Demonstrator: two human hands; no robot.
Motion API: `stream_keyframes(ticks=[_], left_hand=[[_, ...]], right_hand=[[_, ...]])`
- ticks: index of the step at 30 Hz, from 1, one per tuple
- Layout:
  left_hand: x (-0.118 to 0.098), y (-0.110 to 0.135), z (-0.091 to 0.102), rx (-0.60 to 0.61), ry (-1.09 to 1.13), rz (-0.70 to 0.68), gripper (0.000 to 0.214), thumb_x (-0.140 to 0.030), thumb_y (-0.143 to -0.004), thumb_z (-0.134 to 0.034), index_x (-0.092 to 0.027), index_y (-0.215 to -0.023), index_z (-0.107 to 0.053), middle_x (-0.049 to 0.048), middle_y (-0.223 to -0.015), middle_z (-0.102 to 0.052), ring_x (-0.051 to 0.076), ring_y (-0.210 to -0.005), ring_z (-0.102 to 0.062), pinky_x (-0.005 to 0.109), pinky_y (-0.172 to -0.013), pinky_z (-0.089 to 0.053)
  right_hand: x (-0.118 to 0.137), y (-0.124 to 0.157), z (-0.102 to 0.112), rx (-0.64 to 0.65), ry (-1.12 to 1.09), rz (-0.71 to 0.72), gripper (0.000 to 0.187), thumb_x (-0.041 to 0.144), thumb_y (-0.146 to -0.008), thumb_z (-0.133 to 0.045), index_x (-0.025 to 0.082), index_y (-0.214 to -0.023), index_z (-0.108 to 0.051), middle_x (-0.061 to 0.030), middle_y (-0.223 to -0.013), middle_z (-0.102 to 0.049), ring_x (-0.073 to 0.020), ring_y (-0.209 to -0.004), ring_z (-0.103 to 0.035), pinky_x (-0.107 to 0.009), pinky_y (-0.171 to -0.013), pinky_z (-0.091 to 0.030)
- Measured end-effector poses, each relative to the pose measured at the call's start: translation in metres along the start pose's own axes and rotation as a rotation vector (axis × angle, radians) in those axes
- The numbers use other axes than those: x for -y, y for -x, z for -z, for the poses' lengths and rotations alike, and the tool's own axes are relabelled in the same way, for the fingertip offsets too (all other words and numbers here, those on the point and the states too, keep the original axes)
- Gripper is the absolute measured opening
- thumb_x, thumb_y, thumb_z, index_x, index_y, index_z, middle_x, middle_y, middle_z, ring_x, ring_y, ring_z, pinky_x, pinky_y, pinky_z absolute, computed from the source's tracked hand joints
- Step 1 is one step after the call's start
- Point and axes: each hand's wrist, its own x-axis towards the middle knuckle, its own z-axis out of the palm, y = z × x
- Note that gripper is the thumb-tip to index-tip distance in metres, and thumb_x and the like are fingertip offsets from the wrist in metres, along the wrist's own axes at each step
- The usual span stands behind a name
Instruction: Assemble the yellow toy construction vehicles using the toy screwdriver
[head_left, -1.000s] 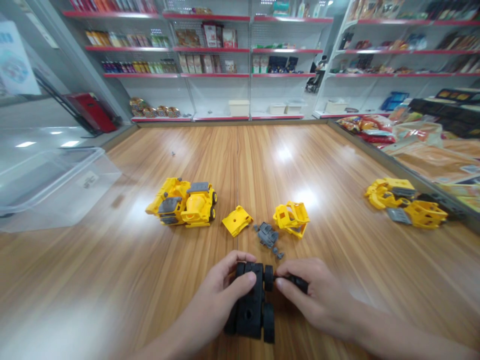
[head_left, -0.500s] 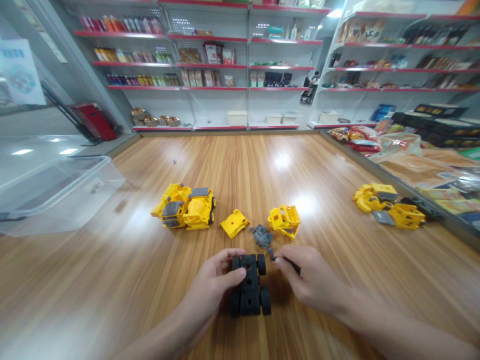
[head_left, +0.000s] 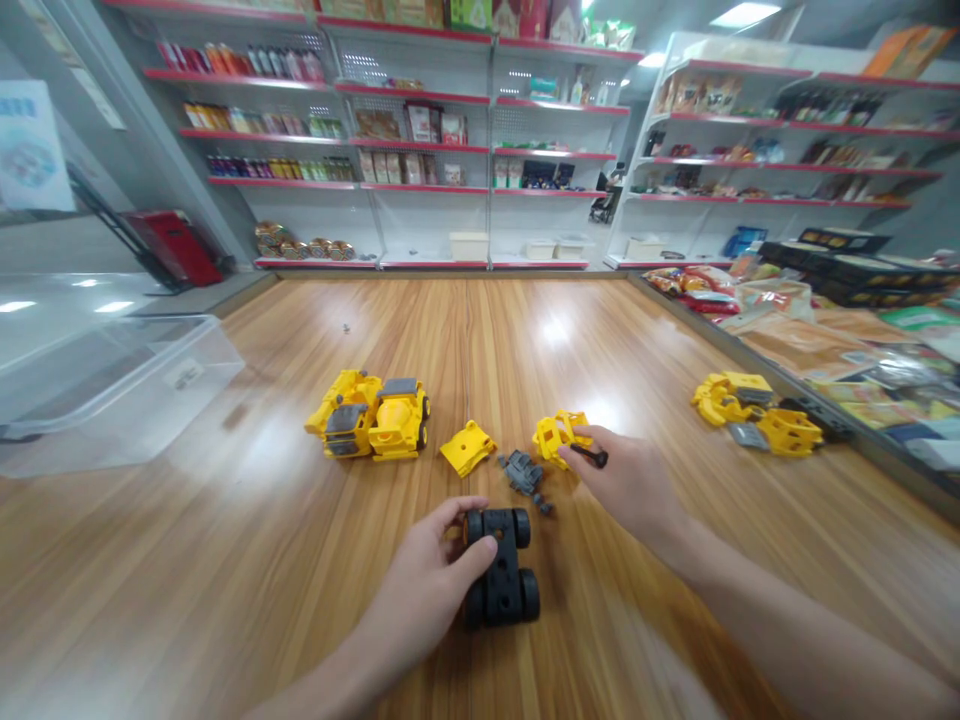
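A left hand (head_left: pixel 424 570) holds a black four-wheeled toy chassis (head_left: pixel 504 570) on a wooden surface (head_left: pixel 225 570), its fingers (head_left: pixel 457 510) and thumb closed on the chassis, whose long axis runs away from the person. Beyond the chassis lie a yellow toy truck (head_left: pixel 367 417), a yellow panel (head_left: pixel 467 447), grey plastic parts (head_left: pixel 521 472) and a yellow frame piece (head_left: pixel 553 438), while the right hand (head_left: pixel 630 480) pinches a small black rod (head_left: pixel 590 455) just beside that frame. Far left of the chassis sits a clear plastic tub (head_left: pixel 112 390), its small label too blurred to read.
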Motion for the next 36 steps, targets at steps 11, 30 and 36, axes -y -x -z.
stream_keyframes(ticks=[11, 30, 36], left_hand=[[0.005, 0.003, 0.010, -0.186, -0.843, -0.777, 0.078, -0.022, -0.080, -0.068, -0.031, -0.149, -0.032, 0.0115, -0.142, -0.046, 0.030, -0.133, -0.043, 0.049, -0.109, -0.038], [-0.022, -0.006, 0.012, -0.183, 0.248, -0.305, 0.022, -0.036, -0.087, -0.065, -0.015, -0.091, -0.062, 0.0035, -0.094, -0.065, 0.012, -0.079, -0.060, 0.024, -0.074, -0.049], [-0.026, -0.001, 0.006, -0.132, 0.399, -0.207, 0.018, -0.031, -0.084, -0.068, -0.013, -0.089, -0.066, 0.0052, -0.096, -0.067, 0.014, -0.087, -0.063, 0.025, -0.077, -0.052]], right_hand=[[0.038, 0.035, 0.005, 0.173, -0.427, 0.557, 0.006, 0.023, -0.089, -0.061, 0.017, -0.087, -0.059, -0.0002, -0.071, -0.063, -0.0116, -0.061, -0.058, -0.025, -0.056, -0.039], [0.032, 0.005, -0.021, 0.299, 0.089, 0.248, 0.026, 0.035, -0.077, -0.077, 0.021, -0.097, -0.068, -0.0062, -0.107, -0.067, -0.0253, -0.093, -0.066, -0.039, -0.079, -0.054], [0.029, 0.002, -0.022, 0.289, -0.076, 0.274, 0.010, 0.025, -0.086, -0.063, 0.020, -0.094, -0.067, -0.0051, -0.095, -0.069, -0.0202, -0.089, -0.065, -0.033, -0.076, -0.051]])
